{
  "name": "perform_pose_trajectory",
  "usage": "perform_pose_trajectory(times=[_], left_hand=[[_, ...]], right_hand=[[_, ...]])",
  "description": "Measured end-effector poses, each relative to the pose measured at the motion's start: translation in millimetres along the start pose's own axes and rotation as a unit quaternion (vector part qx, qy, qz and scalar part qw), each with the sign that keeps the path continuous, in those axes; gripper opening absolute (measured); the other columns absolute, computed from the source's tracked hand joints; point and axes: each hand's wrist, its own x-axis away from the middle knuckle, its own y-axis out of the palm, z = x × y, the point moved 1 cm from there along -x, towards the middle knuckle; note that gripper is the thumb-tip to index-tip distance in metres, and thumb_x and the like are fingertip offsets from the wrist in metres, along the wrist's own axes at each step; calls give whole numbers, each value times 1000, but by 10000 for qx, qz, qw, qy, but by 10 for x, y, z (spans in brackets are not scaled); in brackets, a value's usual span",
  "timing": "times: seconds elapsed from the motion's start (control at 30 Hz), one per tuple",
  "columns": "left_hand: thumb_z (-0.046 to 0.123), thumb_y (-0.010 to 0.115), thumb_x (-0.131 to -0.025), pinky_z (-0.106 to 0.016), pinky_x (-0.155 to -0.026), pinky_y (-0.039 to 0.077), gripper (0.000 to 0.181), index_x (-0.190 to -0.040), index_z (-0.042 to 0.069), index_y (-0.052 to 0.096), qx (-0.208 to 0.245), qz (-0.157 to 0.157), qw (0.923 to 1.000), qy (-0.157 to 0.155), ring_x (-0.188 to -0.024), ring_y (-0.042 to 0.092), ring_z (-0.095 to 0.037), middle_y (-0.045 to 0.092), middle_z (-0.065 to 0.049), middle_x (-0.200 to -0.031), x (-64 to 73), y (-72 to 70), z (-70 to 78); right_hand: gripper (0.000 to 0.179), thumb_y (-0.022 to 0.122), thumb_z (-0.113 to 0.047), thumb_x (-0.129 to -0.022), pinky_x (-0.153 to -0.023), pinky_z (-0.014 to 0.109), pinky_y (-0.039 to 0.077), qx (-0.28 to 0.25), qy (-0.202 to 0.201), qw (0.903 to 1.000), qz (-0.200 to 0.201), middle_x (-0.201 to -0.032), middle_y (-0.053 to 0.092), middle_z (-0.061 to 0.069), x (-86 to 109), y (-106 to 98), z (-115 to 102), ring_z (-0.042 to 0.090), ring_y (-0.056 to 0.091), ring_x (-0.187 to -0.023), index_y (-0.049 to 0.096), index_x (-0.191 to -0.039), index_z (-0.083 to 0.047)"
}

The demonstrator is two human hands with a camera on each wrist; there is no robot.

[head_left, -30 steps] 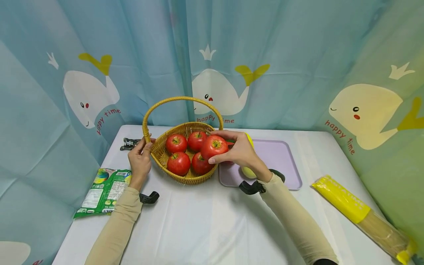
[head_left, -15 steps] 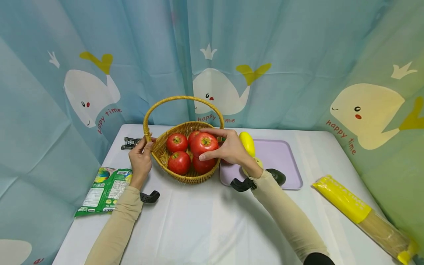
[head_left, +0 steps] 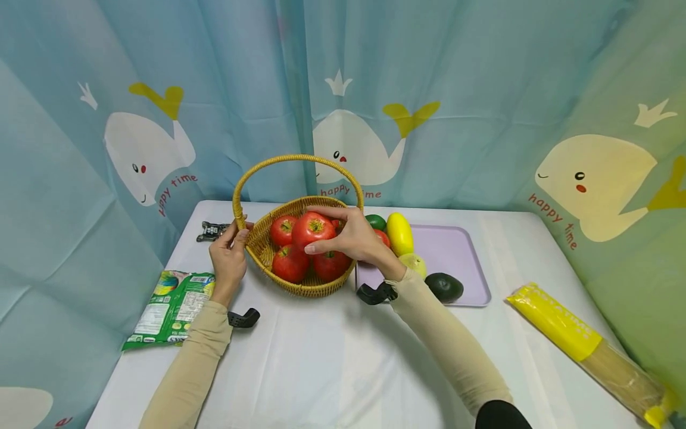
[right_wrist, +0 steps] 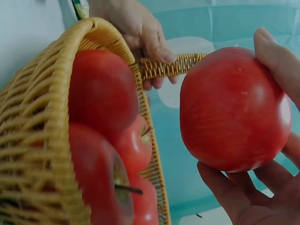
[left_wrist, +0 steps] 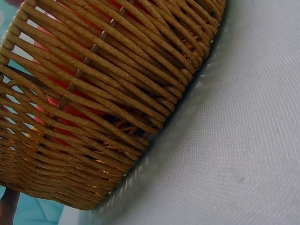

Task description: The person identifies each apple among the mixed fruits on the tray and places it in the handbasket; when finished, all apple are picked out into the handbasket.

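My right hand (head_left: 356,235) grips a red apple (head_left: 312,229) between thumb and fingers, over the yellow wicker basket (head_left: 308,291). In the right wrist view, the held apple (right_wrist: 234,112) stands apart from the basket's rim (right_wrist: 63,108). Several other red apples (head_left: 290,264) lie inside, partly covered by the held one and my right hand. At the basket's left side, my left hand (head_left: 227,256) pinches the base of its tall arched handle (head_left: 297,158). The left wrist view shows the woven wall (left_wrist: 103,93) close up, its lower edge down at the white cloth.
Right of the basket lies a lilac tray (head_left: 474,280) with an avocado (head_left: 445,288), a yellow oblong fruit (head_left: 399,233) and a pale green fruit (head_left: 414,265). A green snack bag (head_left: 174,310) lies left, a small black object (head_left: 211,231) behind it. A yellow-ended pasta packet (head_left: 568,328) lies far right.
My right hand has carried the apple leftward, from the basket's right side to over its middle. More of the tray's fruit shows now. My left hand has stayed at the handle.
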Motion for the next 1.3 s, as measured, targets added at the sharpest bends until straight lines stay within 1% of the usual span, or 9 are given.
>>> perform_pose_trajectory(times=[0.2,0.27,0.33,0.5,0.57,0.8,1.03,1.2,1.3], left_hand=[[8,64,-106,-17,-105,54,33,-136,-4,69,-17,-13,9999,-145,-128,67,-17,76,12,-120,7,-6,-4],[9,64,-106,-17,-105,54,32,-136,-3,70,-55,-10,9999,-138,-129,67,-20,75,16,-119,6,-7,-6],[9,64,-106,-17,-104,54,32,-135,-3,70,-85,2,9999,-115,-128,67,-17,76,11,-119,5,-8,-7],[7,64,-106,-17,-104,54,32,-135,-6,69,-105,7,9999,-29,-124,68,-9,75,-23,-122,-4,-6,-13],[7,63,-106,-17,-105,53,32,-135,-6,69,-92,-5,10000,-7,-124,68,-11,72,-31,-123,-9,-5,-20],[1,63,-105,-14,-101,54,33,-137,-2,69,-105,81,9999,-1,-121,70,-13,72,-34,-122,4,6,-19],[-11,62,-101,-14,-102,53,32,-132,-13,68,-101,351,9992,166,-121,71,-23,71,-35,-123,-3,48,-8],[-13,63,-98,-10,-95,48,30,-128,-17,67,-587,508,9960,431,-107,64,-10,67,-41,-114,37,118,209],[-8,65,-99,-16,-91,41,29,-127,-17,68,-789,577,9940,480,-100,52,-3,60,-39,-108,57,150,345]], right_hand=[[69,97,-26,-78,-95,40,63,27,61,10000,16,-133,72,-3,-126,91,26,21,66,-117,70,-142,-29],[69,97,-26,-78,-95,40,63,28,30,10000,15,-135,71,-3,-181,124,29,21,67,-117,71,-141,-29],[70,98,-26,-78,-94,39,63,28,38,10000,-3,-136,71,-3,-240,157,42,20,67,-116,70,-142,-27],[74,99,-27,-77,-94,37,63,-14,141,9999,-72,-135,72,-2,-358,236,93,19,68,-115,69,-144,-21],[74,98,-24,-77,-95,38,62,-109,164,9997,-111,-136,72,-1,-396,263,117,20,68,-116,69,-144,-20],[72,98,-26,-77,-96,35,62,-91,275,9994,-163,-137,71,-2,-540,393,186,18,68,-116,70,-143,-24],[72,99,-31,-75,-96,33,61,66,358,9992,-146,-135,72,0,-650,517,204,15,68,-115,71,-141,-30],[72,99,-31,-76,-96,34,61,89,510,9985,-202,-135,72,-1,-692,564,229,14,69,-115,70,-142,-30],[72,98,-32,-76,-95,34,62,116,565,9980,-247,-136,72,-2,-715,579,231,15,70,-114,70,-142,-30]])
